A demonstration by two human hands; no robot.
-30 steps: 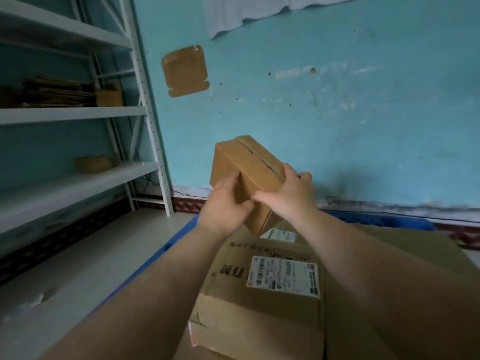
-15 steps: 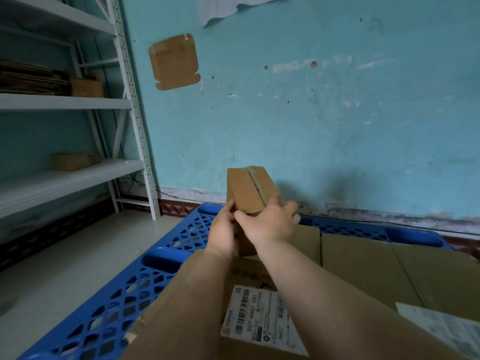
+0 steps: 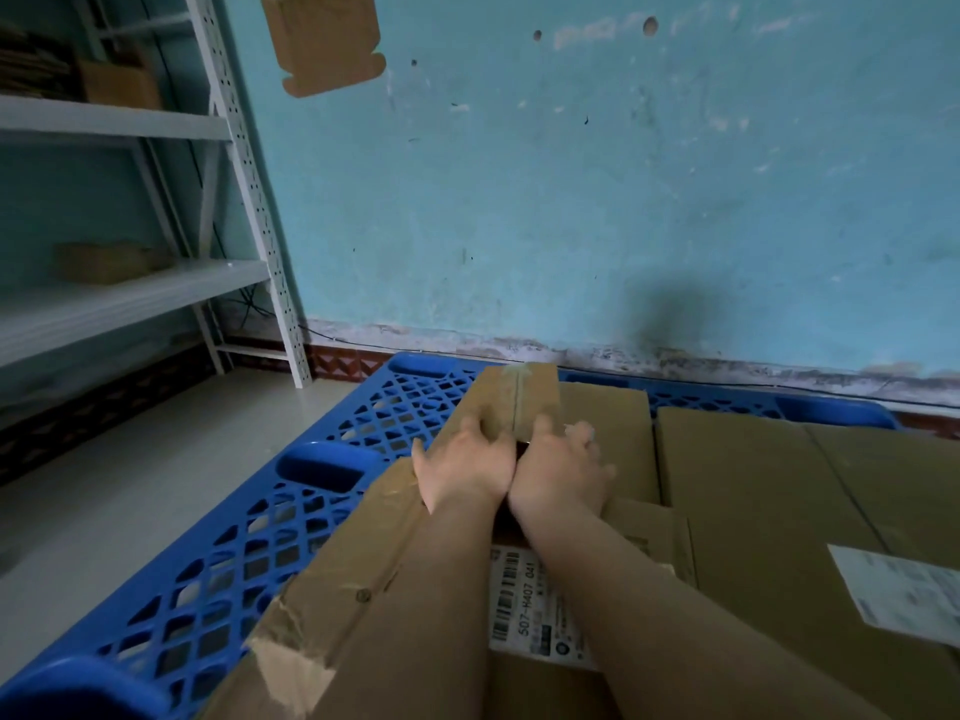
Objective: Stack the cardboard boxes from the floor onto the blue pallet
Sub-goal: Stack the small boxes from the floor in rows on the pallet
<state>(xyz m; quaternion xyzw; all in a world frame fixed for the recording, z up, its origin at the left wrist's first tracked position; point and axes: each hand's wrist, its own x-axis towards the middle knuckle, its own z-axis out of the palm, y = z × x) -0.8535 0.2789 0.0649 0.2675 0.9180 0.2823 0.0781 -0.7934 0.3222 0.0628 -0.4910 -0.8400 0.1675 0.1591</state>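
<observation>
- Room's got a scuffed turquoise wall [image 3: 623,200] with a flat cardboard cutout [image 3: 322,39] stuck up on it, and white metal shelving [image 3: 130,293] on the left holding a few brown boxes.
- On the pale floor [image 3: 104,511] sits the blue pallet [image 3: 234,537], an open-lattice plastic one, with its right part covered by big flat cardboard boxes [image 3: 753,485].
- The small box [image 3: 519,402] sits at the far end of the pallet, next to the flat boxes there, directly in front of both hands and right up against their fingers.
- Left hand [image 3: 462,470] has its fingers bent over the near left edge of the small box, thumb sticking out to the side.
- Right hand [image 3: 561,470] does the same on the near right edge, fingers curled down onto it. The two hands are pressed side by side.
- The small box is plain brown, with clear tape running down the centre seam on top. It looks slightly blurred.
- Under the forearms there's a long box [image 3: 363,589] with torn tape and a white barcode label [image 3: 530,605].
</observation>
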